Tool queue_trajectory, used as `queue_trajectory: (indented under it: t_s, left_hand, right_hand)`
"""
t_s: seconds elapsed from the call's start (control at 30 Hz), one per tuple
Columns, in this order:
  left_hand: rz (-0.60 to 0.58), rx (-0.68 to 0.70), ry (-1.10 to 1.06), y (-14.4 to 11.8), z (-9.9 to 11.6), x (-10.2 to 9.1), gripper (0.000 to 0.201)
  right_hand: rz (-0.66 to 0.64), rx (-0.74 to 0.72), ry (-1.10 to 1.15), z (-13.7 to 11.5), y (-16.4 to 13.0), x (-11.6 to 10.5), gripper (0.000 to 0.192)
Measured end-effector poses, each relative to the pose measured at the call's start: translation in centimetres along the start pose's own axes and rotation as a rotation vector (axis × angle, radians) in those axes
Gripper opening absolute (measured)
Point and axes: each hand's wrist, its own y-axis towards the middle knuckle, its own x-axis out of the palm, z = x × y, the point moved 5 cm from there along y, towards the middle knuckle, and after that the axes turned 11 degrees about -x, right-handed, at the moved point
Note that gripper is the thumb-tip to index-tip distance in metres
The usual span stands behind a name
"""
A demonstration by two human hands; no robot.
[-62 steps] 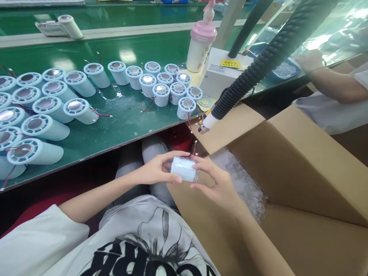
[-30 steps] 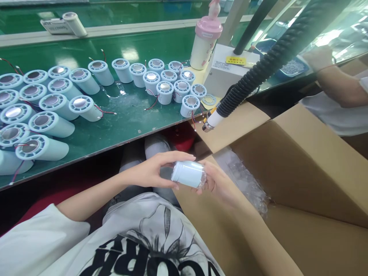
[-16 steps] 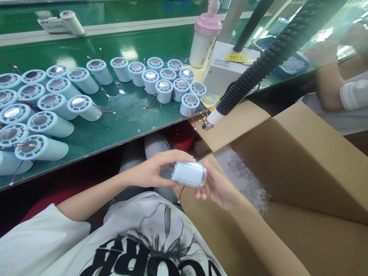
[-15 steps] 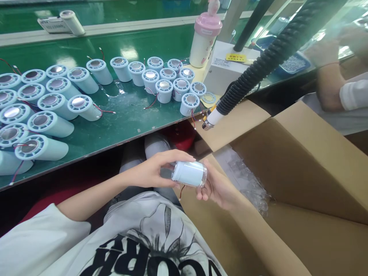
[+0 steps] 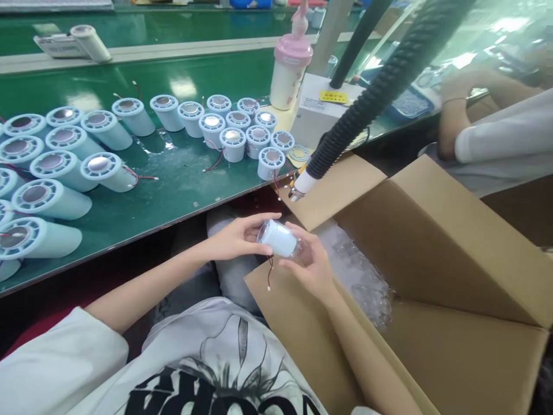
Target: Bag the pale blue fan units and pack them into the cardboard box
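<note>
At your far left, rows of blue cylinders (image 5: pixel 54 199) stand on the green table (image 5: pixel 179 187), some trailing thin wires. Your left hand (image 5: pixel 235 237) comes in from that side, thumb and fingers curved around the left end of one cylinder (image 5: pixel 280 238), which you hold tilted in front of the table's edge, above the flap of an open carton (image 5: pixel 436 253). Its wire (image 5: pixel 270 272) hangs below, and a clear cover (image 5: pixel 299 246) shows around its right end. A second, tighter group of cylinders stands just beyond, near a pink-lidded bottle (image 5: pixel 285 83). Your right hand (image 5: pixel 314 262) grips the covered end. Next come a white box (image 5: pixel 322 109) and a black ribbed hose (image 5: pixel 349 121), then clear plastic (image 5: pixel 356 276) heaped in the carton. At far right, a co-worker's white sleeve (image 5: pixel 496 132) shows near a blue tray (image 5: pixel 425 109).
</note>
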Motion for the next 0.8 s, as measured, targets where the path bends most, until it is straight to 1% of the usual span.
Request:
queue_trajectory:
  t_s: [0.07, 0.13, 0.17, 0.23, 0.3, 0.4, 0.47, 0.53, 0.6, 0.63, 0.7, 0.8]
  left_hand:
    - [0.001, 0.007, -0.008, 2.3, 0.1, -0.8, 0.073]
    - [0.010, 0.011, -0.001, 4.3, 0.4, -1.4, 0.068]
    - [0.018, 0.010, 0.000, 5.0, 0.7, -1.5, 0.065]
    - [0.037, -0.005, -0.009, 5.9, 1.2, -1.7, 0.059]
    - [0.054, -0.051, -0.031, 6.0, 1.4, -1.7, 0.055]
    - [0.093, -0.131, -0.052, 5.4, 1.1, -1.7, 0.058]
    - [0.098, -0.126, -0.007, 4.6, 1.0, -1.9, 0.063]
    - [0.043, -0.046, 0.088, 3.7, 1.3, -1.9, 0.069]
    - [-0.043, 0.061, 0.166, 2.4, 1.9, -1.7, 0.074]
    - [-0.088, 0.087, 0.180, 1.8, 2.1, -1.6, 0.075]
    - [-0.153, 0.067, 0.163, 0.5, 2.3, -1.5, 0.074]
    - [-0.175, -0.023, 0.113, -0.9, 2.1, -1.4, 0.075]
  right_hand:
    - [0.113, -0.027, 0.040, 1.9, 0.4, -0.5, 0.051]
    - [0.182, -0.035, 0.092, 3.4, 0.9, -1.0, 0.053]
    - [0.194, -0.020, 0.113, 3.9, 1.2, -1.1, 0.055]
    - [0.174, 0.023, 0.103, 4.5, 1.6, -1.5, 0.060]
    - [0.120, 0.026, 0.003, 4.3, 2.0, -1.9, 0.063]
    - [0.020, -0.071, -0.177, 3.2, 2.6, -2.2, 0.053]
    - [-0.015, -0.075, -0.138, 2.8, 2.8, -1.9, 0.048]
    - [-0.005, 0.028, 0.038, 2.8, 2.8, -1.3, 0.051]
    - [0.029, 0.174, 0.224, 2.9, 2.6, -0.7, 0.054]
    - [0.034, 0.244, 0.287, 2.8, 2.4, -0.3, 0.054]
    - [0.021, 0.343, 0.349, 2.2, 2.1, 0.2, 0.052]
    - [-0.024, 0.409, 0.325, 1.0, 1.8, 0.5, 0.052]
